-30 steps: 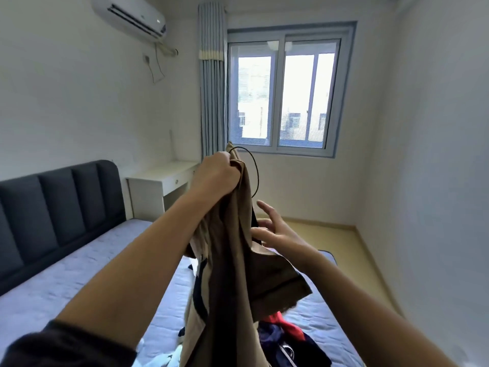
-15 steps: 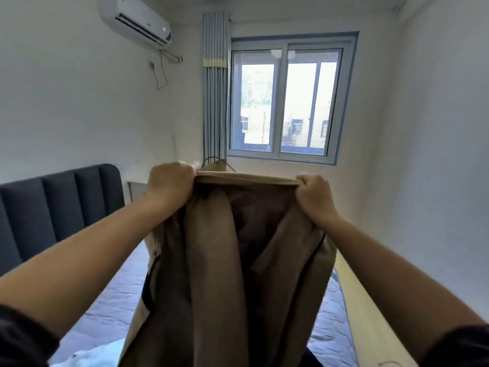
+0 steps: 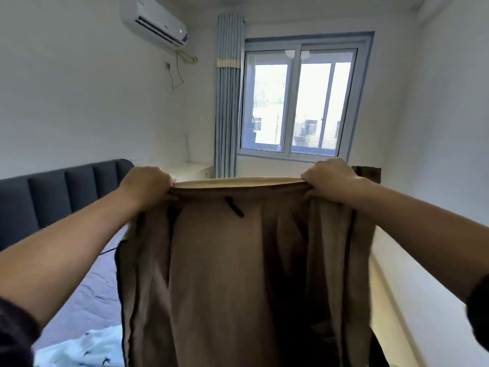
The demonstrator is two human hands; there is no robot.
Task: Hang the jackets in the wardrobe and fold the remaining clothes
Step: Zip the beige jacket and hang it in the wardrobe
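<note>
A brown garment (image 3: 238, 274) with a light tan top band and a black cord hangs in front of me, spread wide and held up above the bed. My left hand (image 3: 145, 184) grips its top edge at the left corner. At the right corner my right hand (image 3: 330, 178) grips the same edge. The cloth hangs down past the bottom of the view and hides the pile of clothes behind it.
A bed (image 3: 87, 287) with a dark padded headboard (image 3: 53, 197) lies to the left. A pale blue patterned cloth (image 3: 84, 348) lies on it at the bottom left. A white bedside desk (image 3: 190, 170), a curtain (image 3: 227, 102) and a window (image 3: 299, 102) stand ahead. Wooden floor (image 3: 391, 300) runs along the right.
My right hand took hold of the garment's top edge, then both hands moved apart, stretching the band wide. The garment went from bunched in one fist to spread flat.
</note>
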